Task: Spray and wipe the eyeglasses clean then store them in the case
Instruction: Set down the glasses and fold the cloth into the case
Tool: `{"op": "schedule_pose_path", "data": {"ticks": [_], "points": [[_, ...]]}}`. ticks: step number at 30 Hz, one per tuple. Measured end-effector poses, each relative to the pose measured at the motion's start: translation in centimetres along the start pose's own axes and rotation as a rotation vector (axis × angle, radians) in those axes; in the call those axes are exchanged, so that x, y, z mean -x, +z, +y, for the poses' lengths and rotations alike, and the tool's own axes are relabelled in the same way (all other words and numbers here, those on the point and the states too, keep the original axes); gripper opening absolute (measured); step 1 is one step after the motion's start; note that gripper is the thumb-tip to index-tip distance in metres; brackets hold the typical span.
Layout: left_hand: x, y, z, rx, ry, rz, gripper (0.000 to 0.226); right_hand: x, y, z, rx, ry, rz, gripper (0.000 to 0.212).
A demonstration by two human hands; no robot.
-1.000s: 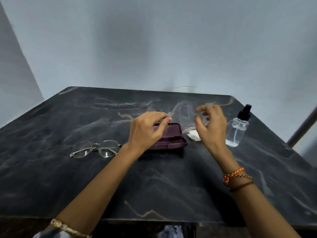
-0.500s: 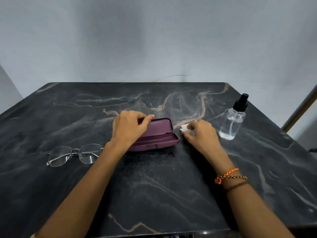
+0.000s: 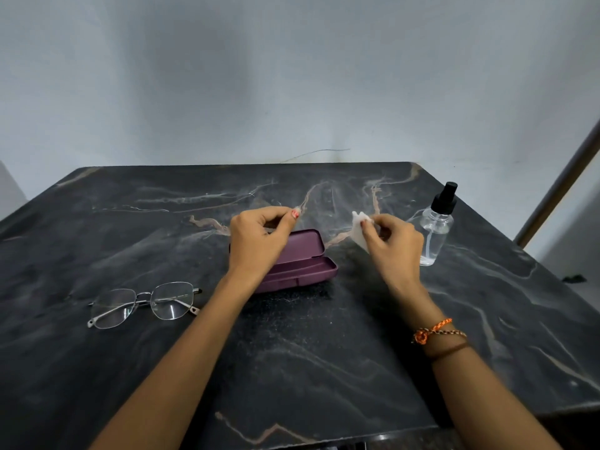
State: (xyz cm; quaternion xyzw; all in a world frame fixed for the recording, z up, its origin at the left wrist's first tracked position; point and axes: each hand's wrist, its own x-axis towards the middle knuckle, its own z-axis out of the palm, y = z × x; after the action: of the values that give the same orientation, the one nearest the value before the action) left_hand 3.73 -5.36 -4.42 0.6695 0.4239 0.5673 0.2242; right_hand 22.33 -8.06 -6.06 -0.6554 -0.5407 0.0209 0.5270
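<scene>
Lifting off the worktop (image 3: pixel 292 368) since half a second back, right hand (image 3: pixel 394 241) now pinched the white cloth (image 3: pixel 359 226) in the air; earlier it lay on the surface. Left hand (image 3: pixel 259 237) rose above the open maroon case (image 3: pixel 303 264), fingers curled, thumb against fingertips; can't tell if it held anything. Eyeglasses (image 3: pixel 144 303) unmoved, lying left of the case. Dark marble surface, pale wall behind. Spray bottle (image 3: pixel 436 224) stood upright just right of the right hand.
</scene>
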Motion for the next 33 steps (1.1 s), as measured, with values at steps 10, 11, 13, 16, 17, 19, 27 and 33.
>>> {"op": "schedule_pose_path", "data": {"ticks": [10,11,13,16,17,19,27,33], "points": [[0.2,0.4,1.1,0.616,-0.373,-0.179,0.017,0.0,1.5,-5.8,-0.848,0.343,-0.181,0.016],[0.2,0.3,1.1,0.626,-0.364,-0.172,0.016,0.1,1.9,-6.3,-0.861,0.330,-0.202,0.014],[0.1,0.1,1.0,0.650,-0.347,-0.148,0.011,0.2,2.7,-7.0,-0.876,0.305,-0.244,0.012],[-0.2,-0.3,0.9,0.719,-0.393,-0.122,0.013,0.5,3.6,-7.0,-0.887,0.297,-0.287,0.009],[-0.2,-0.4,0.8,0.734,-0.410,-0.121,0.012,0.7,3.8,-6.8,-0.892,0.289,-0.293,0.007],[-0.3,-0.6,0.7,0.716,-0.422,-0.144,0.010,0.9,4.0,-6.6,-0.893,0.244,-0.292,0.008],[0.0,-0.3,0.6,0.597,-0.432,-0.124,0.012,1.5,4.1,-6.0,-0.805,0.077,-0.278,0.016],[0.0,-0.4,0.7,0.581,-0.410,-0.053,0.011,1.5,4.3,-5.9,-0.831,0.083,-0.294,0.017]]}}
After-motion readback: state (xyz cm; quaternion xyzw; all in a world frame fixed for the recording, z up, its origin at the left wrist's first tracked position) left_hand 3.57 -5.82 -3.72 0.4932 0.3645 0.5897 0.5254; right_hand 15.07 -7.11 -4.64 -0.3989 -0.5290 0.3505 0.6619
